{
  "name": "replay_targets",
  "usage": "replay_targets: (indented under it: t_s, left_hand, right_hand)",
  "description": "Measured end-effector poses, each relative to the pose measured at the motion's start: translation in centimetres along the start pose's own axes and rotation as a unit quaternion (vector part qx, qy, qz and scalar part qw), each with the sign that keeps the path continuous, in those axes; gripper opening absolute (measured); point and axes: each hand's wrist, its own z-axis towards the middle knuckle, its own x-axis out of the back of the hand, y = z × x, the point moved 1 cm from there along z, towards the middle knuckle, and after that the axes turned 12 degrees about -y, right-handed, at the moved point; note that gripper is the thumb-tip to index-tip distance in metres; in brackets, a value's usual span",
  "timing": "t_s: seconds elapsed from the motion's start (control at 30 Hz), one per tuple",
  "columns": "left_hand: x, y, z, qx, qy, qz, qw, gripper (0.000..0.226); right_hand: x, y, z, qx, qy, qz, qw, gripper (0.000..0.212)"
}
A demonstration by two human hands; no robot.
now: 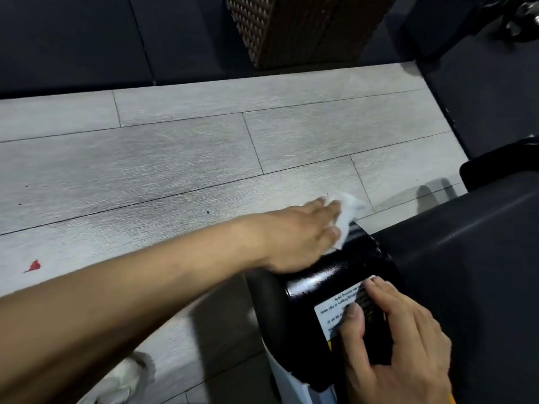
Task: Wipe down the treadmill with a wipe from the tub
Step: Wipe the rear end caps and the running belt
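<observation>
The black treadmill (455,258) fills the lower right, with a glossy rounded end cap (326,272) and a white warning label (335,310) on it. My left hand (297,237) reaches across from the left and presses a white wipe (348,211) flat against the far side of the end cap. My right hand (399,336) rests palm down on the label side of the cap, fingers spread, with nothing in it. The tub is not in view.
Grey wood-look floor planks (175,170) lie beyond the treadmill. Dark rubber mats (87,39) border the floor at the top, with a brown woven basket (306,27) standing on them. A small red scrap (33,266) lies on the floor at the left. A white shoe (122,380) shows at the bottom.
</observation>
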Motion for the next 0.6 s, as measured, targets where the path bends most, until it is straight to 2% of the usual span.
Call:
replay_targets:
  t_s: [0.2, 0.3, 0.37, 0.5, 0.6]
  left_hand:
    - [-5.0, -2.1, -7.8, 0.049, 0.079, -0.086, 0.992, 0.062]
    - [-5.6, -3.6, -7.6, 0.059, 0.102, -0.204, 0.972, 0.055]
    - [-4.4, -5.7, -5.4, 0.073, 0.085, -0.26, 0.959, 0.041]
    - [-2.8, -8.5, -0.5, 0.092, -0.016, -0.301, 0.949, 0.03]
    - [-1.9, -8.1, 1.0, 0.046, -0.023, -0.301, 0.952, 0.032]
  right_hand:
    - [-0.2, 0.4, 0.1, -0.011, -0.007, 0.023, 1.0, 0.027]
    - [0.0, 0.8, 0.4, -0.012, -0.025, 0.031, 0.999, 0.029]
    - [0.0, 0.8, 0.4, -0.015, -0.028, 0.033, 0.999, 0.029]
    - [0.0, 0.6, 0.7, -0.018, -0.037, 0.035, 0.999, 0.031]
    - [0.1, 0.5, 0.7, -0.026, -0.038, 0.033, 0.998, 0.031]
